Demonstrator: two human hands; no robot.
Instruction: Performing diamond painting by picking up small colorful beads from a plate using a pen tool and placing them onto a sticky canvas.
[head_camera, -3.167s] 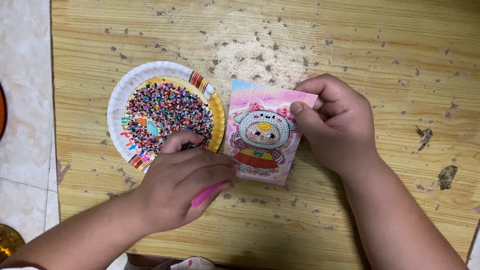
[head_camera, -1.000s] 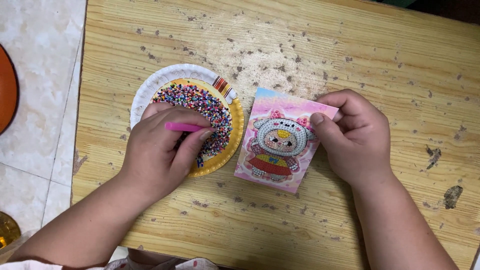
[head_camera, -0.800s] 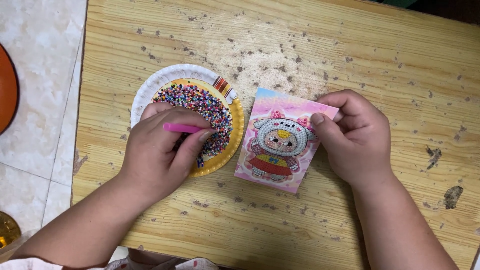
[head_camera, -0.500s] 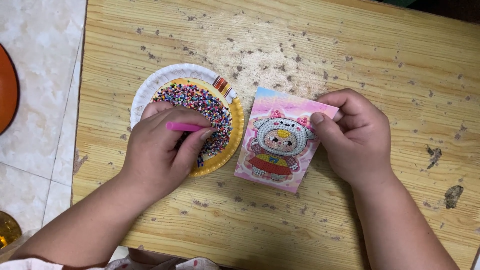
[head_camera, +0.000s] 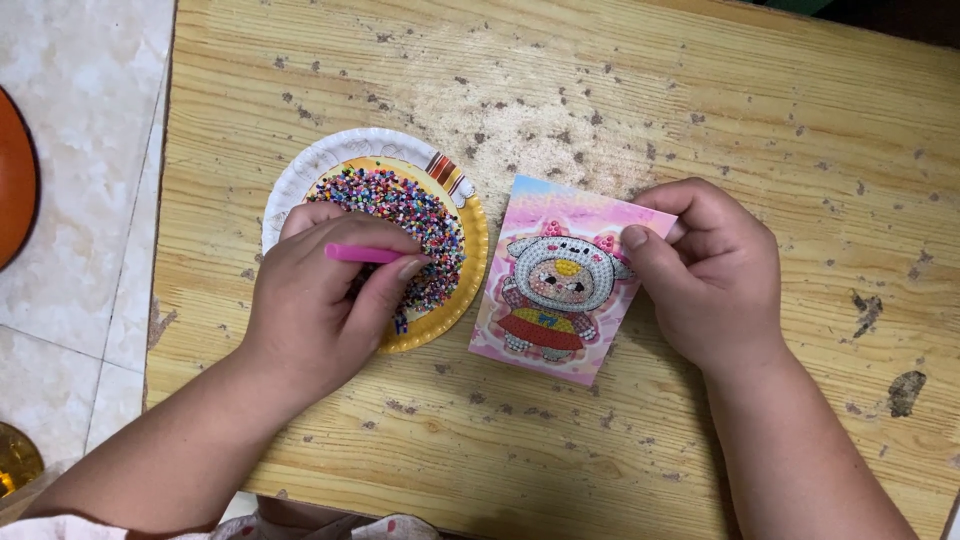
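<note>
My left hand (head_camera: 325, 300) rests over a paper plate (head_camera: 300, 180) heaped with small multicoloured beads (head_camera: 415, 215). It grips a pink pen-like stick (head_camera: 362, 254) whose tip points into the beads. My right hand (head_camera: 715, 275) pinches the upper right edge of a pink card (head_camera: 560, 285) that lies flat on the wooden table (head_camera: 620, 100). The card shows a cartoon animal figure filled with sparkling dots. Card and plate lie side by side, almost touching.
The wooden table is worn, with dark specks and a pale scuffed patch behind the plate. Its left edge borders a tiled floor (head_camera: 80, 150). An orange round object (head_camera: 15, 175) lies at the far left, and a golden object (head_camera: 15, 460) at the bottom left.
Since 3.2 s ago my left hand moved with the pink stick from beside the card up onto the bead plate. Over the last second both hands hold still.
</note>
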